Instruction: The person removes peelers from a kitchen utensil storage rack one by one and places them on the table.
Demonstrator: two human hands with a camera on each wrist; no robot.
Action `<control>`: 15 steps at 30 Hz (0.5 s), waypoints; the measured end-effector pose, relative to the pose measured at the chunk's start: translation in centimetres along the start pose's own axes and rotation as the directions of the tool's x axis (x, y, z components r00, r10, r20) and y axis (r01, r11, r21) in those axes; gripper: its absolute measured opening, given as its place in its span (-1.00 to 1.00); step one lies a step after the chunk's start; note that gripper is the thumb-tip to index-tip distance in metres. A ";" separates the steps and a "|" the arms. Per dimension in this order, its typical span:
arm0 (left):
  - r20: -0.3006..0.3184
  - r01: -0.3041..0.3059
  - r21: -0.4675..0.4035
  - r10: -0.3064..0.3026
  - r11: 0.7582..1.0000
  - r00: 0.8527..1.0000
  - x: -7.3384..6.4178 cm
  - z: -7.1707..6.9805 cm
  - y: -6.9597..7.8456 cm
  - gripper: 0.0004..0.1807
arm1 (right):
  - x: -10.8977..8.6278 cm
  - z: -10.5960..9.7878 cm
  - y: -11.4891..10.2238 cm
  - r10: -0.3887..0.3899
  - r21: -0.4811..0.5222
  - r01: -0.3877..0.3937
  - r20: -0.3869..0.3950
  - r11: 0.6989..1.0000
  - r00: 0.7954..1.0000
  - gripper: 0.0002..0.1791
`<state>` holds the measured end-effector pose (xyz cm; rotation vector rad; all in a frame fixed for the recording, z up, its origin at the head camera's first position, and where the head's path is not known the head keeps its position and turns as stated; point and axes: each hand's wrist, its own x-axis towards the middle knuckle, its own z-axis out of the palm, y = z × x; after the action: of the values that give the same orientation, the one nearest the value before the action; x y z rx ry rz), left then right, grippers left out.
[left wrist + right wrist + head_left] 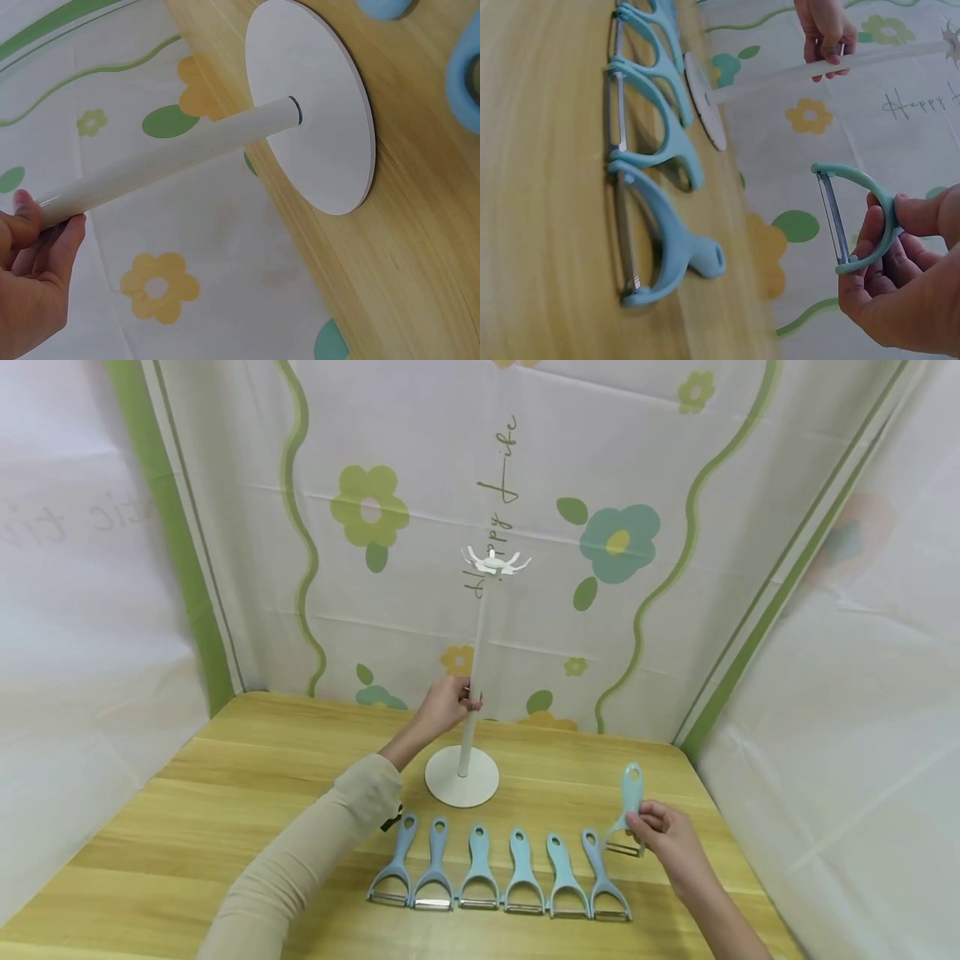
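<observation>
A white stand (477, 660) with a round base and a ring of hooks on top stands upright on the table. My left hand (447, 703) grips its pole partway up; the left wrist view shows thumb and fingers around the pole (172, 161). In my right hand (667, 839) is a mint-green peeler (632, 789), pinched near the yoke with its handle pointing up and its blade low. The right wrist view shows the peeler's blade (834, 217) facing away from the palm. The hand holds it just right of a row of peelers.
Several blue and mint peelers (480, 868) lie side by side on the wooden table (187, 827), handles toward the stand's base (462, 789). Printed fabric (525, 635) hangs behind the table, with white sheets on both sides.
</observation>
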<state>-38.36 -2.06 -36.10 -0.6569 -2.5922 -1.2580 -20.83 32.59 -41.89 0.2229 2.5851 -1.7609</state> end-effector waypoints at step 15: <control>0.005 0.000 -0.007 0.000 1.000 1.000 0.2 0.1 -0.3 -0.88 | -0.2 -1.0 3.7 0.069 -0.132 -0.069 -0.008 0.989 0.998 -0.59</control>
<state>-38.70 -2.09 -36.27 -0.6620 -2.5934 -1.2676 -20.06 34.85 -44.91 0.3100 2.6488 -1.5622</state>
